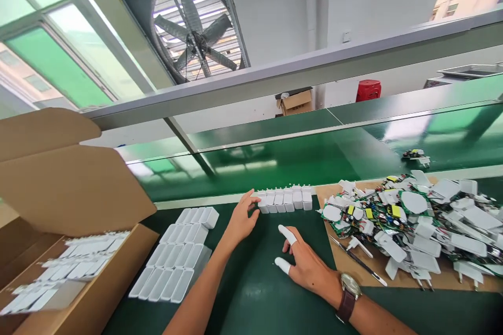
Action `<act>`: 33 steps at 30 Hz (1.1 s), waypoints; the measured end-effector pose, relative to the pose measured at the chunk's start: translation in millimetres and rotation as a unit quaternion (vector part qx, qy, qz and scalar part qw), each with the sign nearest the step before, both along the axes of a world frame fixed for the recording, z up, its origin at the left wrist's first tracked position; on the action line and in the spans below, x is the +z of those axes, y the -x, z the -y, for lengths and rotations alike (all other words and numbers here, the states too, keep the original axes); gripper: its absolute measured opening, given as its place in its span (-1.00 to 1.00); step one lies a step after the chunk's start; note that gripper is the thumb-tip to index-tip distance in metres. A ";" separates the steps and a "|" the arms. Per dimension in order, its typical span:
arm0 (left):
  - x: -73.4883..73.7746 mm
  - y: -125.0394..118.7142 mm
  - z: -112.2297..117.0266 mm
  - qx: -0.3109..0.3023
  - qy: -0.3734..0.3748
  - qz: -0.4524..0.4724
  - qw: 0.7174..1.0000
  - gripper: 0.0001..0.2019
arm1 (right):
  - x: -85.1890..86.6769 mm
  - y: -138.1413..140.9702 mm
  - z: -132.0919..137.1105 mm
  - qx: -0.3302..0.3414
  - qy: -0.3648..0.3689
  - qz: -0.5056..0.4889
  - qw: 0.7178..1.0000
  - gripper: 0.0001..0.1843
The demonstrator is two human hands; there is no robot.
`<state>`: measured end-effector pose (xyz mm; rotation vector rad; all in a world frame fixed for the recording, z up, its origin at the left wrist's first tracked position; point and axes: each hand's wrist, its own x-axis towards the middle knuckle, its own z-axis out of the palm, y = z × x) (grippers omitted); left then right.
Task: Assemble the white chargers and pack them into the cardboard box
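My left hand [240, 220] reaches forward, its fingertips touching the left end of a row of several white charger housings [286, 199] standing on the green bench. My right hand [304, 263] rests open on the bench just in front of that row, holding nothing, with white finger cots on two fingers and a wristwatch [348, 293] on the wrist. White rectangular casings [176, 256] lie in neat rows to the left of my left forearm.
An open cardboard box [84, 293] holding white casings stands at the left. On the right, a cardboard sheet [346, 259] bears a heap of circuit boards and white plug parts [412, 217], plus tweezers [356, 259]. A green conveyor belt [298, 159] runs behind.
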<state>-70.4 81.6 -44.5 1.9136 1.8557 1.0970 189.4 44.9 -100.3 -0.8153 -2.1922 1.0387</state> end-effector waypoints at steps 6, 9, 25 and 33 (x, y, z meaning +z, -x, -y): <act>47.2 85.6 40.8 0.157 0.028 -0.217 0.963 -0.72 | 6.6 0.0 -0.2 0.007 -0.012 0.011 1.000 -0.25; 46.5 110.5 49.6 0.186 0.123 -0.336 0.915 -0.77 | 13.9 0.5 1.3 0.013 -0.012 0.036 0.999 -0.30; 8.8 -42.1 76.7 -0.198 0.052 -0.077 0.976 -0.79 | 101.0 -78.0 -44.0 -0.173 -0.260 0.404 0.860 -0.83; -18.9 -30.0 86.2 -0.200 -0.043 -0.053 0.977 -0.64 | 123.7 -93.7 -59.4 -0.271 -0.238 0.346 0.866 -0.55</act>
